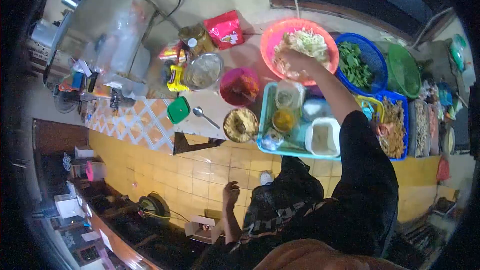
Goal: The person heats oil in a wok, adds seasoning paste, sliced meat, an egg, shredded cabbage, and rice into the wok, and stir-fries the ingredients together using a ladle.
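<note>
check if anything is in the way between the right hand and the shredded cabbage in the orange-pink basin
Nothing visible is: the right hand is inside the orange-pink basin, right at the shredded cabbage.

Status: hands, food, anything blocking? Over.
Right hand at pale shredded food inside round orange plastic bowl; grip hidden. Left hand low, seemingly empty. No visible obstruction.

Leafy greens (pixel 354 65) in a blue plastic basket (pixel 378 59), on my remote feed.
I see a green basket (pixel 403 70) beside it and, well left, a metal spoon (pixel 199 112) near a green lid (pixel 178 111).
</note>
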{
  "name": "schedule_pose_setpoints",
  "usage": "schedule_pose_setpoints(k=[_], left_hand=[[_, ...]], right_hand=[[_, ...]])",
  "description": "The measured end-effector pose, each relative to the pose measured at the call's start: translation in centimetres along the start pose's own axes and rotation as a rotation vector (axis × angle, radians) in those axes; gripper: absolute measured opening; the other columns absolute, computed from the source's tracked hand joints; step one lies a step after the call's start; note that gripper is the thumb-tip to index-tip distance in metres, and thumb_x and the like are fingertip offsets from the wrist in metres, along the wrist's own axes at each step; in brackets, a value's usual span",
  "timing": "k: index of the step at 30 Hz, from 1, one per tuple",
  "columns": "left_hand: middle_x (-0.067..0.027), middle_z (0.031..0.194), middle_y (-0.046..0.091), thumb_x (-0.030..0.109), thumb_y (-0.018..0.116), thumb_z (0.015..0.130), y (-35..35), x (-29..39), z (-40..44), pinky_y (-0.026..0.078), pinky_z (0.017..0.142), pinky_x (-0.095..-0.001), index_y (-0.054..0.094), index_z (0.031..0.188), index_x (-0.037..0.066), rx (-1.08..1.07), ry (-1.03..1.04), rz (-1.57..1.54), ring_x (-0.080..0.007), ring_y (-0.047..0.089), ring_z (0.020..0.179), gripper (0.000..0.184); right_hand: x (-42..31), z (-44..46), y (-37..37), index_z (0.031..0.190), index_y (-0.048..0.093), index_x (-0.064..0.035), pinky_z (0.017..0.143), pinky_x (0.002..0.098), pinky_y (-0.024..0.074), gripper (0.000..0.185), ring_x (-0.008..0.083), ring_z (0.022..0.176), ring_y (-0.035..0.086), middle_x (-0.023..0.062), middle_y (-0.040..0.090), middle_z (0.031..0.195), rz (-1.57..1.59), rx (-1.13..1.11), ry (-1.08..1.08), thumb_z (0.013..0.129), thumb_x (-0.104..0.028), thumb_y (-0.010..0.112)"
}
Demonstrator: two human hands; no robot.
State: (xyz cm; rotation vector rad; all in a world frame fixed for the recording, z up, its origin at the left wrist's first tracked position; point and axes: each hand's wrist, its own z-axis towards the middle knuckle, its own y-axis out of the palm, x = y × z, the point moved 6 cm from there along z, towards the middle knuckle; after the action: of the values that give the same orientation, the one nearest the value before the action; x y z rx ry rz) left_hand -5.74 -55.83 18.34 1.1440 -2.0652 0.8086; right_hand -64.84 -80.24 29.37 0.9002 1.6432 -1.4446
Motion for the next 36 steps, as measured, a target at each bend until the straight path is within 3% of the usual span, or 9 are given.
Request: schedule_pose_setpoints(k=[4,7,10,13,17,22,28,31,36], left_hand=[[-0.0049,0.083,0.062,-0.004,0.057,0.068,4.4,2.8,0.8,0.045,0.058,-0.0258,0.057,0.108,0.006,-0.066,0.010,0.140,-0.0110,0.055,0.069,0.041],[-0.0077,0.087,0.063,-0.003,0.058,0.066,6.4,5.8,-0.3,0.047,0.067,-0.0277,0.055,0.110,0.006,-0.049,-0.015,0.226,-0.0134,0.057,0.075,0.044],[-0.0091,0.089,0.064,-0.002,0.058,0.067,6.4,2.2,-0.4,0.048,0.071,-0.0306,0.055,0.110,0.006,-0.016,-0.128,0.224,-0.0172,0.060,0.079,0.044],[-0.0104,0.092,0.065,0.002,0.059,0.067,6.2,1.4,-1.7,0.049,0.071,-0.0338,0.055,0.109,0.007,-0.017,-0.206,0.348,-0.0221,0.062,0.081,0.043],[-0.0084,0.088,0.066,0.005,0.059,0.067,5.9,-2.1,-1.3,0.050,0.070,-0.0347,0.055,0.108,0.008,-0.004,-0.117,0.438,-0.0238,0.062,0.076,0.041],[-0.0085,0.087,0.065,0.004,0.059,0.066,7.1,3.2,-3.2,0.050,0.068,-0.0339,0.054,0.108,0.008,0.094,-0.205,0.412,-0.0214,0.061,0.074,0.042],[-0.0083,0.085,0.065,0.001,0.058,0.067,8.6,-4.1,-4.2,0.048,0.063,-0.0304,0.054,0.109,0.006,0.092,-0.275,0.009,-0.0173,0.060,0.075,0.042],[-0.0082,0.083,0.064,0.000,0.056,0.069,8.8,-10.5,-6.3,0.047,0.059,-0.0274,0.055,0.108,0.004,0.077,-0.179,-0.449,-0.0146,0.060,0.074,0.040],[-0.0083,0.080,0.063,0.003,0.056,0.075,9.1,-10.8,-11.3,0.046,0.057,-0.0263,0.053,0.108,0.000,0.136,-0.419,0.016,-0.0140,0.059,0.069,0.033]], right_hand=[[-1.7,0.8,2.8,0.104,0.056,-0.0065,0.077,0.0347,0.0469,0.025,0.0194,0.086,0.058,0.0092,0.060,0.095,-0.931,0.043,0.013,0.086,-0.022,0.048],[0.2,0.6,2.8,0.101,0.057,-0.0030,0.064,0.0344,0.0482,0.023,0.0160,0.074,0.058,0.0077,0.060,0.093,0.546,0.336,0.331,0.088,-0.018,0.045],[15.7,8.3,4.0,0.113,0.054,-0.0025,0.081,0.0399,0.0486,0.037,0.0270,0.099,0.058,0.0194,0.058,0.109,-0.571,-0.174,-0.236,0.079,-0.017,0.054],[-4.0,3.9,-2.3,0.112,0.055,-0.0024,0.079,0.0408,0.0496,0.042,0.0266,0.097,0.059,0.0180,0.059,0.107,-1.100,-0.354,0.270,0.074,-0.019,0.059],[-0.8,6.0,0.2,0.126,0.038,0.0002,0.086,0.0402,0.0452,0.057,0.0276,0.097,0.056,0.0128,0.052,0.118,-1.329,-0.561,0.297,0.075,-0.018,0.056],[11.5,8.8,2.0,0.109,0.049,-0.0032,0.084,0.0399,0.0453,0.035,0.0282,0.094,0.057,0.0139,0.056,0.107,-1.016,0.261,0.518,0.081,-0.024,0.051],[18.7,12.8,3.0,0.088,0.063,-0.0073,0.082,0.0395,0.0453,0.031,0.0288,0.090,0.059,0.0152,0.062,0.093,-0.750,0.452,-0.058,0.088,-0.032,0.045],[1.6,8.6,-0.3,0.102,0.058,-0.0045,0.078,0.0351,0.0488,0.029,0.0248,0.082,0.062,0.0111,0.063,0.090,-1.135,-0.261,0.193,0.078,-0.022,0.055],[-0.3,8.0,-2.1,0.109,0.057,-0.0053,0.083,0.0430,0.0460,0.034,0.0270,0.090,0.062,0.0153,0.062,0.102,-1.093,-0.282,0.289,0.081,-0.024,0.051]])
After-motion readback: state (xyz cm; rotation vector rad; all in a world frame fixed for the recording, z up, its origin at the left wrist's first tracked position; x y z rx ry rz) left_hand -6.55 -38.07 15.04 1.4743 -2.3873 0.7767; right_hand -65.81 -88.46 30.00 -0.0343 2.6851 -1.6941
